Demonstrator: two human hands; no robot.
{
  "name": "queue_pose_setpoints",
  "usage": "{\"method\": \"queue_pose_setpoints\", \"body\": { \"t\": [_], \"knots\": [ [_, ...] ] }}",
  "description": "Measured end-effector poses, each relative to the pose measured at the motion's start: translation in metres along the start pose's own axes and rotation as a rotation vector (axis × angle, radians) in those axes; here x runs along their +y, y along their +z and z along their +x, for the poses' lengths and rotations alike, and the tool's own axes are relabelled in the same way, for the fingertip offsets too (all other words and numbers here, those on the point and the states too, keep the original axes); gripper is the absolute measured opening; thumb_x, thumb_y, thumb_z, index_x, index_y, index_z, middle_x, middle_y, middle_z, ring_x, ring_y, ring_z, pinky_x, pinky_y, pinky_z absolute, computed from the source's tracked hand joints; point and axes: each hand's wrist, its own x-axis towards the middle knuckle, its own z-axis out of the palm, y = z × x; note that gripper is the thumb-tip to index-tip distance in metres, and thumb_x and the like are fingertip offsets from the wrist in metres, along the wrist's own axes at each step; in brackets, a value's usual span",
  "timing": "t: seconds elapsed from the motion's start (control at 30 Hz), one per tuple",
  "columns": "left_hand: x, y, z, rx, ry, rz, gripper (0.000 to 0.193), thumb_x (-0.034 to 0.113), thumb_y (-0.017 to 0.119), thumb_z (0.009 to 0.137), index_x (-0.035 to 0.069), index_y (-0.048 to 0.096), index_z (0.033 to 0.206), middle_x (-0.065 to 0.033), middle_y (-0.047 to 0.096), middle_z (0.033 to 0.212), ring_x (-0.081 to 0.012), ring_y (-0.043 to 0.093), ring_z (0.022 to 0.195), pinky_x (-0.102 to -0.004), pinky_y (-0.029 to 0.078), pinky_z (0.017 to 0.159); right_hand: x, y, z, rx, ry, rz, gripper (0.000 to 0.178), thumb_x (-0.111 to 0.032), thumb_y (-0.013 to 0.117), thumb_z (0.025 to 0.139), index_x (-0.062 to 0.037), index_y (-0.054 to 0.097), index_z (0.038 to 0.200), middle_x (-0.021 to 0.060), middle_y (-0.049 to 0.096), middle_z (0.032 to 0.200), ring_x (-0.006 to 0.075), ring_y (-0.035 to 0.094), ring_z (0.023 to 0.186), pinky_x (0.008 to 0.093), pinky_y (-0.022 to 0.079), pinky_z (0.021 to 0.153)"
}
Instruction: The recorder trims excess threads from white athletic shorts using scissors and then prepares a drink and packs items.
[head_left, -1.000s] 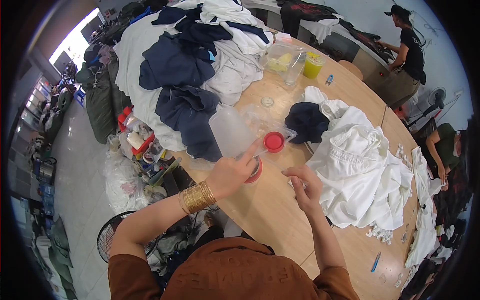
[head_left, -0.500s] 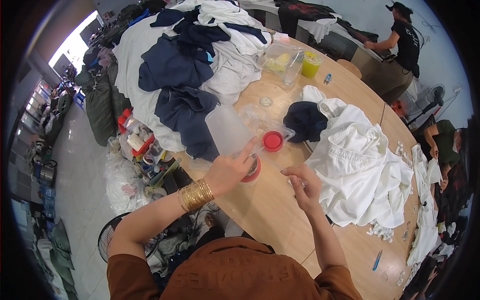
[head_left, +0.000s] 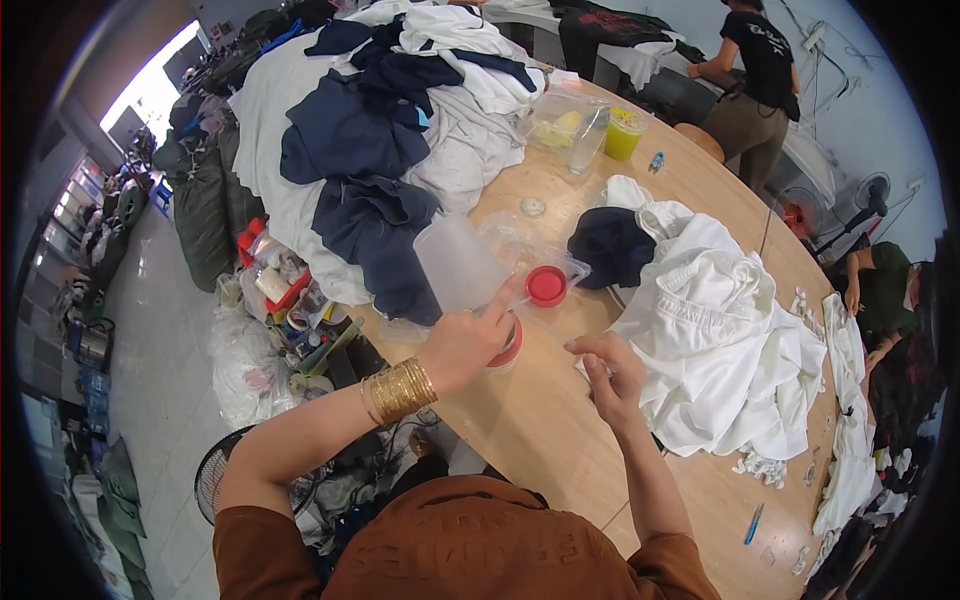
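Note:
My left hand (head_left: pixel 462 348), with gold bangles (head_left: pixel 402 390) at the wrist, is over the left side of a small red-rimmed jar (head_left: pixel 511 350). Its index finger stretches toward a round red lid (head_left: pixel 546 286); the other fingers are partly hidden. Just beyond this hand a frosted translucent plastic container (head_left: pixel 455 262) lies tilted. To the right, my right hand (head_left: pixel 612 376) hovers over the wood, fingers curled and thumb close to the index finger. Whatever it may pinch is too small to make out. White gathered-waist garments (head_left: pixel 715 320) lie beside it.
Navy and white cloth (head_left: pixel 365 130) is heaped at the far left of the table (head_left: pixel 560 440). A green drink cup (head_left: pixel 625 134) and a clear bag (head_left: pixel 570 125) stand farther back. A blue pen (head_left: pixel 754 524) lies near right. Two other people work beyond the table.
Both my hands keep nearly the same place, the left shifting slightly right over the jar. The person at the back right has moved left in the picture.

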Motion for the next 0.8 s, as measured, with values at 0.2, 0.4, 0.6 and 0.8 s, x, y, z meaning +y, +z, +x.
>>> {"method": "queue_pose_setpoints", "body": {
  "t": [0.2, 0.4, 0.6, 0.8],
  "knots": [
    [0.002, -0.002, 0.001, -0.035, 0.016, 0.028, 0.009, 0.008, 0.055, 0.072, 0.005, 0.046, 0.071, -0.014, 0.043, 0.134, -0.0163, 0.058, 0.045, -0.0265, 0.046, 0.041, -0.001, 0.0, -0.002, -0.009, 0.017, 0.001, 0.008, -0.002, 0.055, 0.082, -0.0018, 0.062, 0.086, 0.0094, 0.062, 0.078, 0.0218, 0.057, 0.067, 0.0301, 0.043, 0.058],
    [-0.003, -0.004, 0.004, -0.004, -0.025, -0.016, 0.008, 0.008, 0.055, 0.072, 0.005, 0.047, 0.073, -0.0126, 0.043, 0.134, -0.0172, 0.057, 0.044, -0.0273, 0.046, 0.042, 0.001, -0.001, -0.003, 0.009, 0.005, 0.006, 0.008, -0.003, 0.055, 0.083, -0.0019, 0.062, 0.086, 0.0094, 0.062, 0.078, 0.0213, 0.057, 0.066, 0.0297, 0.043, 0.058],
    [-0.01, -0.009, 0.0, -0.026, -0.072, -0.063, 0.009, 0.007, 0.054, 0.072, 0.005, 0.052, 0.08, -0.0118, 0.042, 0.135, -0.0178, 0.058, 0.045, -0.0276, 0.046, 0.042, 0.0, -0.002, -0.002, 0.011, -0.001, 0.017, 0.008, -0.004, 0.054, 0.084, -0.0019, 0.062, 0.086, 0.0094, 0.062, 0.078, 0.0211, 0.056, 0.066, 0.0293, 0.043, 0.058],
    [-0.014, -0.005, 0.002, -0.091, -0.121, -0.098, 0.019, 0.007, 0.055, 0.071, 0.006, 0.056, 0.09, -0.0107, 0.041, 0.136, -0.0207, 0.06, 0.05, -0.0292, 0.047, 0.046, -0.004, -0.004, -0.001, 0.004, 0.02, 0.046, 0.013, -0.007, 0.051, 0.086, 0.0, 0.061, 0.086, 0.0094, 0.063, 0.079, 0.0199, 0.056, 0.068, 0.0288, 0.042, 0.061]
  ]
}}
